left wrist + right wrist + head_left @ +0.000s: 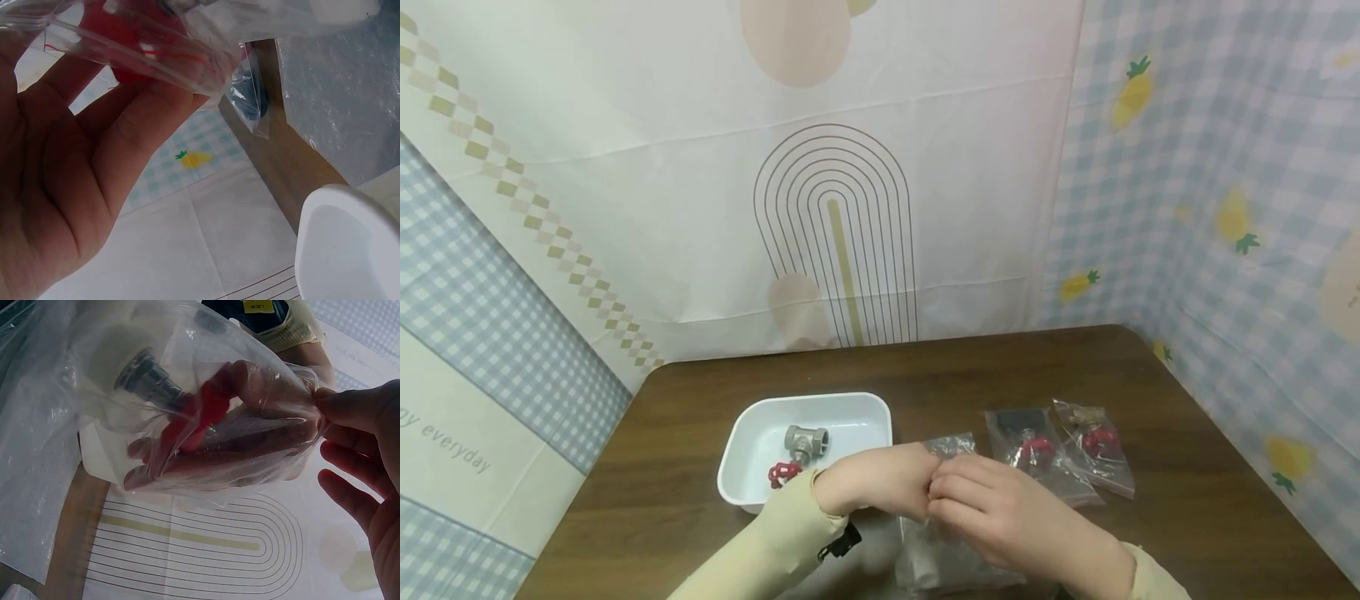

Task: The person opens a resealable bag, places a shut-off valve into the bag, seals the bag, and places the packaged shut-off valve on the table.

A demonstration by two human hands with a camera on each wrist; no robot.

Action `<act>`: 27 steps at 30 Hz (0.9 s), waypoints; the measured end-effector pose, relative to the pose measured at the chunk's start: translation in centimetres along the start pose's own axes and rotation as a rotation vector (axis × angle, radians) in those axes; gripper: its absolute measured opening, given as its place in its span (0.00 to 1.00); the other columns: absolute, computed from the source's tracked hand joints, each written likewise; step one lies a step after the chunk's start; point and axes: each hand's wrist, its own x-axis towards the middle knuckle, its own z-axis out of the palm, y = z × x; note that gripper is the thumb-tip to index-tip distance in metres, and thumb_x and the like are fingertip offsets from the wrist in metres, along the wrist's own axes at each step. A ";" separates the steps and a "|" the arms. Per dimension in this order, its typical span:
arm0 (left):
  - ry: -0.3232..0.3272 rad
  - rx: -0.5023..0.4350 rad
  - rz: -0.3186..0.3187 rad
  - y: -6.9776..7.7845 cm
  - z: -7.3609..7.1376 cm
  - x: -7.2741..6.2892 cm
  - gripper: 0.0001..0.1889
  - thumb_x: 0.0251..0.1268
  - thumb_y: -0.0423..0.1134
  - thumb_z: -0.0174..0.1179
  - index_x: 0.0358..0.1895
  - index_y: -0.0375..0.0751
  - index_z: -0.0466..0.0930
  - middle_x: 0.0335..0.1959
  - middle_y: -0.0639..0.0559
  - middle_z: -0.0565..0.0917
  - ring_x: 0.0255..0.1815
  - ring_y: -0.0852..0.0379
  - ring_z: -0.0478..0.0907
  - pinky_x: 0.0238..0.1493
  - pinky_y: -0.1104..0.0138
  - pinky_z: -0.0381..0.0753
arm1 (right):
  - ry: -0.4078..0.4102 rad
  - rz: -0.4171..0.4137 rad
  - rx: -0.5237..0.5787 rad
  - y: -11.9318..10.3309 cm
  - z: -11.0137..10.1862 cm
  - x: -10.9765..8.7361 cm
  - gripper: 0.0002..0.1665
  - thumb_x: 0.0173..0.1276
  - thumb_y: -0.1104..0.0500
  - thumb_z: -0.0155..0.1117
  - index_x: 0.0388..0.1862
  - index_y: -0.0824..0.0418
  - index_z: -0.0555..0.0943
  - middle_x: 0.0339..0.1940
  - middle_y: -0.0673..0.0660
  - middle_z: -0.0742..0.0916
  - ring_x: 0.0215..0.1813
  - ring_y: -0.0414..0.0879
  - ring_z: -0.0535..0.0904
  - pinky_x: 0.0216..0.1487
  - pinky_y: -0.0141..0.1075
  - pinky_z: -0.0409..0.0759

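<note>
My left hand [887,479] grips a valve inside a clear plastic bag [269,475]. Its fingers lie around the red handwheel [203,415], seen through the film in the right wrist view. The valve's grey metal body [150,381] points away from that hand. My right hand [1007,508] pinches the bag's edge between thumb and index finger, close to the left hand; its other fingers are spread apart. From the head view, both hands hide the held valve. In the left wrist view the red wheel [128,37] shows behind the creased plastic.
On the left, a white tray [730,458] contains a metal valve [805,442] with a red handwheel. To the right lie two bagged valves, one bag [1037,450] beside the other [1097,446]. A clear plastic sheet or bag [955,567] lies on the brown table [647,517] under my hands.
</note>
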 end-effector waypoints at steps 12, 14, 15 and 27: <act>0.026 0.069 -0.004 0.2 0.3 -0.2 0.16 0.54 0.35 0.67 0.19 0.51 0.67 0.15 0.63 0.69 0.18 0.67 0.64 0.22 0.77 0.68 | -0.001 0.002 0.000 -0.3 0.1 -0.1 0.16 0.75 0.67 0.44 0.39 0.62 0.82 0.41 0.52 0.85 0.46 0.48 0.83 0.53 0.39 0.81; 0.036 0.073 0.004 0.2 0.3 -0.3 0.16 0.53 0.35 0.67 0.19 0.51 0.67 0.15 0.64 0.69 0.18 0.67 0.64 0.21 0.77 0.67 | -0.007 0.009 0.000 -0.4 0.1 -0.1 0.16 0.75 0.67 0.44 0.39 0.61 0.82 0.40 0.51 0.85 0.45 0.46 0.82 0.52 0.38 0.81; 0.046 0.076 0.007 0.2 0.3 -0.4 0.15 0.52 0.35 0.67 0.20 0.52 0.68 0.16 0.64 0.69 0.18 0.68 0.64 0.21 0.77 0.67 | -0.012 0.015 0.004 -0.4 0.0 -0.1 0.16 0.74 0.67 0.44 0.39 0.61 0.82 0.40 0.50 0.85 0.44 0.45 0.82 0.51 0.37 0.80; 0.330 0.202 0.150 0.4 -1.7 -2.6 0.11 0.78 0.48 0.52 0.49 0.61 0.85 0.26 0.73 0.79 0.26 0.73 0.66 0.43 0.66 0.66 | 0.011 0.140 -0.054 0.4 -1.0 -0.4 0.18 0.81 0.63 0.45 0.39 0.57 0.84 0.33 0.47 0.83 0.35 0.42 0.77 0.47 0.38 0.78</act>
